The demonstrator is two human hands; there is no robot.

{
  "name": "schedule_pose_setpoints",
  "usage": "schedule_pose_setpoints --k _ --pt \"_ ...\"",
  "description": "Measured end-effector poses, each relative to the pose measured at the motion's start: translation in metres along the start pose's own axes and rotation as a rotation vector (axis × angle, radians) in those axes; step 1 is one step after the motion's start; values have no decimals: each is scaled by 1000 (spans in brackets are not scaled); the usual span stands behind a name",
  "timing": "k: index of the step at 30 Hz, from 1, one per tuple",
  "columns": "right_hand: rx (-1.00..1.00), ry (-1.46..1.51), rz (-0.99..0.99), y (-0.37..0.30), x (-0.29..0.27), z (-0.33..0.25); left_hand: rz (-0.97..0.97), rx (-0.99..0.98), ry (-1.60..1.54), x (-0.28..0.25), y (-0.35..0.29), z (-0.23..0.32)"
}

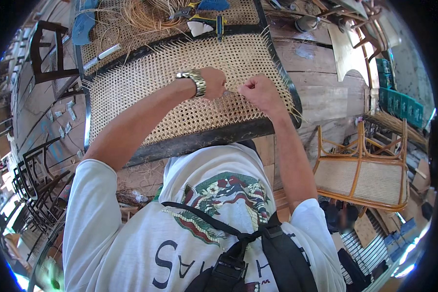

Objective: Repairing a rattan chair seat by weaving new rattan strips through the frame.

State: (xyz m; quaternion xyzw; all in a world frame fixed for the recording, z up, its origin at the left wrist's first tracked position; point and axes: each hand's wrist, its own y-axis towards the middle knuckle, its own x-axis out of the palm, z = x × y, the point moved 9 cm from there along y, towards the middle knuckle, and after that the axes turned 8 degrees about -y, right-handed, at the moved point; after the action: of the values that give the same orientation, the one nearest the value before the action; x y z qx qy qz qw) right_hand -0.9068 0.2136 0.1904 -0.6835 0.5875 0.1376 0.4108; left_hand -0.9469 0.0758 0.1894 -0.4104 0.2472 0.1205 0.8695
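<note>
Two bare hands work close together over the right part of an open-mesh cane panel point(209, 114), which lies across a black frame point(204, 137) right in front of the person's waist. The left hand point(213, 83), a metal-banded wristwatch point(199, 82) at its wrist, is curled with its fingertips hidden, so I cannot tell what it grips. The right hand point(262, 96) has its thumb and forefinger drawn together in a pinch; whether a strand sits between them is too small to see. Judging by the loose cane ends along the far and right edges, the step in hand looks like working single strands through the mesh. The next move probably calls for a fine pinch and an even pull, without snagging neighbouring strands.

Beyond the panel's far edge, a second woven section carries a tangled coil of cane strands point(151, 19), pliers point(182, 13) and a blue piece point(84, 27). All around is a cluttered room with a plank floor point(316, 87): a dark wooden chair frame point(36, 51) stands to the left, a rattan settee point(358, 177) to the right, and green crates point(401, 108) beyond it.
</note>
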Motion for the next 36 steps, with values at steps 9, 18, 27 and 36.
schedule_pose_setpoints --k 9,18,27,36 --pt "28 -109 40 -6 -15 -8 -70 -55 316 -2 24 34" --pt "-58 -260 71 -10 4 -22 124 -59 -187 20 7 -7" --pt "-182 -234 130 -23 1 -31 -39 -83 -209 14 25 -14" --pt "134 -420 117 -35 -31 5 347 -50 202 -92 -16 -40"
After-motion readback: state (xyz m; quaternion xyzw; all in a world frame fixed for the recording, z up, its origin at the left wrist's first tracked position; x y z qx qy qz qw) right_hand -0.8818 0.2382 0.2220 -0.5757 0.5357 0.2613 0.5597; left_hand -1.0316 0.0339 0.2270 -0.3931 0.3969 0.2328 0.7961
